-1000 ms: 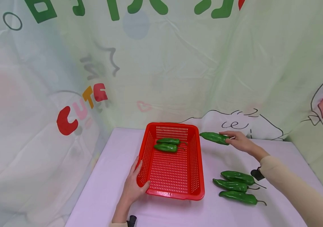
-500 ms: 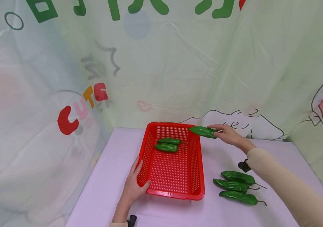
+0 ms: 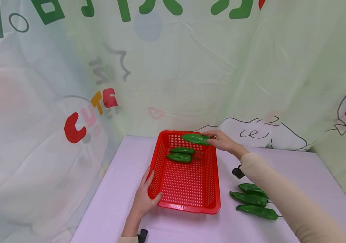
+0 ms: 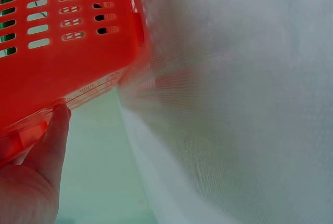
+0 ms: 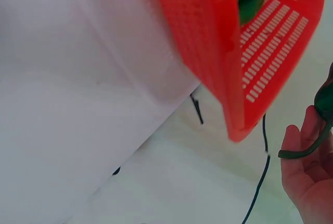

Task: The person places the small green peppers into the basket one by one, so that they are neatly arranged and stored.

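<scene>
My right hand (image 3: 220, 139) holds a green chili pepper (image 3: 194, 138) by its stem end, above the far end of the red plastic basket (image 3: 181, 206). In the right wrist view, the held pepper's curved stem (image 5: 307, 150) lies across the fingers. Two more green peppers (image 3: 179, 157) lie side by side on the basket floor, stems to the right. My left hand (image 3: 143, 197) grips the basket's near-left corner, fingers along the left side and thumb at the front rim; the left wrist view shows a finger against the slotted wall (image 4: 83, 57).
Right of the basket, several green peppers (image 3: 256, 211) lie in a row on the pale tablecloth (image 3: 106, 189), partly covered by the right sleeve (image 3: 282, 189). A printed cloth backdrop (image 3: 173, 84) rises behind and to the left of the table.
My right hand has carried the pepper leftward, from beside the basket's right rim to over its far end. The left hand and basket have stayed in place.
</scene>
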Demonstrator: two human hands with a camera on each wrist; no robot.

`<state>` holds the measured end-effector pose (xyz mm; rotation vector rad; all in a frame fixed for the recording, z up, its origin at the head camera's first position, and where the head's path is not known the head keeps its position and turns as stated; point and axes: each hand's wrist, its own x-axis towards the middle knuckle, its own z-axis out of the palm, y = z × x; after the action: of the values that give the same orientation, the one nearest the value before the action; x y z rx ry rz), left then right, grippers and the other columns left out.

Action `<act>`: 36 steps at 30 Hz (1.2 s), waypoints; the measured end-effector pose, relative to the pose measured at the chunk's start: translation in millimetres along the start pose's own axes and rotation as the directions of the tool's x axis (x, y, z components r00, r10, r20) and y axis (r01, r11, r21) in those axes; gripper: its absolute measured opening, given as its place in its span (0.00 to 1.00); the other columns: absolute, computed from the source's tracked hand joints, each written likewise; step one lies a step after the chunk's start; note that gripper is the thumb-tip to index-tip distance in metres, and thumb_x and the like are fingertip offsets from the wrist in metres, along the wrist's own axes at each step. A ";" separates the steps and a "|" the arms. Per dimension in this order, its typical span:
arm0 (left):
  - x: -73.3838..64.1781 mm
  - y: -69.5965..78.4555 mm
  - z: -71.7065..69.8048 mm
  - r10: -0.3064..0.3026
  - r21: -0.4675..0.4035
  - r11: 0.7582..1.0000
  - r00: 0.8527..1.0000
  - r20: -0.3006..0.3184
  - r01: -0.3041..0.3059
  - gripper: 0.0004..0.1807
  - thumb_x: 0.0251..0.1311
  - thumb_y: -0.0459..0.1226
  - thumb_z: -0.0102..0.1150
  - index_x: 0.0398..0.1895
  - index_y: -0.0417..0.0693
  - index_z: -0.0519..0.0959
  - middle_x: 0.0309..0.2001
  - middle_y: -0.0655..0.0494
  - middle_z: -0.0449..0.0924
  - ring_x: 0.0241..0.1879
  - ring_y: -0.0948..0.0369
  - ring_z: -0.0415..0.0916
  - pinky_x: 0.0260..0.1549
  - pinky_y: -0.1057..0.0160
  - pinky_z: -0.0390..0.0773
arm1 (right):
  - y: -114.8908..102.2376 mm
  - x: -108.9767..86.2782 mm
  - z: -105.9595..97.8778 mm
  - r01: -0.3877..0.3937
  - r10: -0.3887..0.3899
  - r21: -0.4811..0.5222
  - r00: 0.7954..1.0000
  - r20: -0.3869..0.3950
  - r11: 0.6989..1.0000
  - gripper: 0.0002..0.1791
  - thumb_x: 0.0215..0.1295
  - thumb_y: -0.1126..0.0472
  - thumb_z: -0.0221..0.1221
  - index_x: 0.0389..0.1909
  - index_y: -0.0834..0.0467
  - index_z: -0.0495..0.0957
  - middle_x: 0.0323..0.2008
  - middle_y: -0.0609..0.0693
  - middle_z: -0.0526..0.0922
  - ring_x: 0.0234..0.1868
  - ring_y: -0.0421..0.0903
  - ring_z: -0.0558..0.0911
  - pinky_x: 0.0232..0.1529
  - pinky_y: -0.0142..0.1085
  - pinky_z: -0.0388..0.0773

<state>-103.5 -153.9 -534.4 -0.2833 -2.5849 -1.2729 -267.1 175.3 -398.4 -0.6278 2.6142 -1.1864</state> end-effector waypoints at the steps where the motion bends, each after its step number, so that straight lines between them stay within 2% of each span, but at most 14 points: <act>1: 0.0 -0.3 -0.2 0.000 -0.001 1.000 1.000 -0.001 0.000 0.48 0.46 0.40 0.67 0.74 0.41 0.61 0.77 0.51 0.50 0.72 0.47 0.55 0.56 0.38 0.73 | -1.9 2.4 2.9 -0.012 0.012 0.010 1.000 0.009 1.000 0.24 0.69 0.68 0.48 0.65 0.67 0.71 0.58 0.66 0.76 0.51 0.58 0.75 0.52 0.50 0.77; 9: -0.3 -3.1 -2.2 -0.002 0.003 1.000 1.000 -0.006 0.002 0.48 0.46 0.41 0.66 0.74 0.42 0.61 0.77 0.53 0.51 0.73 0.48 0.55 0.57 0.38 0.73 | -8.6 18.9 26.1 -0.061 0.060 0.028 0.998 0.036 0.998 0.24 0.69 0.67 0.48 0.65 0.65 0.71 0.60 0.65 0.74 0.52 0.57 0.73 0.54 0.50 0.77; 17: -0.3 -5.0 -2.9 0.012 -0.005 1.000 1.000 -0.020 -0.012 0.47 0.47 0.40 0.66 0.74 0.41 0.62 0.77 0.52 0.52 0.72 0.47 0.56 0.57 0.38 0.72 | -8.2 31.5 47.6 -0.089 0.084 0.066 0.994 0.064 0.994 0.24 0.67 0.67 0.50 0.64 0.64 0.74 0.55 0.64 0.77 0.48 0.55 0.76 0.41 0.36 0.74; 21: -0.5 -5.5 -2.4 0.009 -0.012 1.000 1.000 -0.020 -0.009 0.47 0.47 0.40 0.66 0.74 0.42 0.62 0.77 0.52 0.51 0.72 0.47 0.56 0.57 0.37 0.72 | -7.7 35.5 53.9 -0.110 0.100 0.105 0.990 0.094 0.988 0.23 0.68 0.67 0.50 0.64 0.65 0.73 0.58 0.65 0.76 0.49 0.56 0.75 0.44 0.41 0.77; 25: -0.8 -5.2 -2.6 0.002 -0.018 1.000 1.000 -0.016 -0.002 0.47 0.47 0.40 0.66 0.74 0.42 0.61 0.77 0.53 0.51 0.73 0.48 0.55 0.57 0.38 0.72 | -9.7 38.4 59.6 -0.139 0.123 0.134 0.985 0.122 0.981 0.23 0.69 0.66 0.50 0.63 0.64 0.74 0.60 0.64 0.74 0.53 0.57 0.75 0.55 0.48 0.76; 32: 0.3 -6.3 -0.6 0.011 0.000 1.000 1.000 -0.021 -0.011 0.47 0.47 0.40 0.67 0.74 0.40 0.61 0.77 0.51 0.51 0.72 0.47 0.55 0.54 0.39 0.75 | -10.4 43.2 77.3 -0.165 0.138 0.177 0.978 0.155 0.970 0.22 0.68 0.68 0.49 0.62 0.65 0.75 0.55 0.62 0.77 0.46 0.55 0.72 0.48 0.43 0.74; 36: 1.9 -4.8 0.3 0.016 -0.003 1.000 1.000 -0.022 -0.016 0.47 0.47 0.40 0.67 0.73 0.39 0.62 0.77 0.50 0.52 0.72 0.47 0.55 0.54 0.39 0.75 | -9.0 43.7 86.8 -0.174 0.141 0.198 0.975 0.170 0.965 0.22 0.68 0.69 0.49 0.62 0.67 0.74 0.56 0.63 0.76 0.48 0.55 0.72 0.51 0.45 0.75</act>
<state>-106.7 -156.4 -537.6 -0.2883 -2.5573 -1.2673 -272.9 92.1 -449.0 -0.4417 2.3211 -1.2883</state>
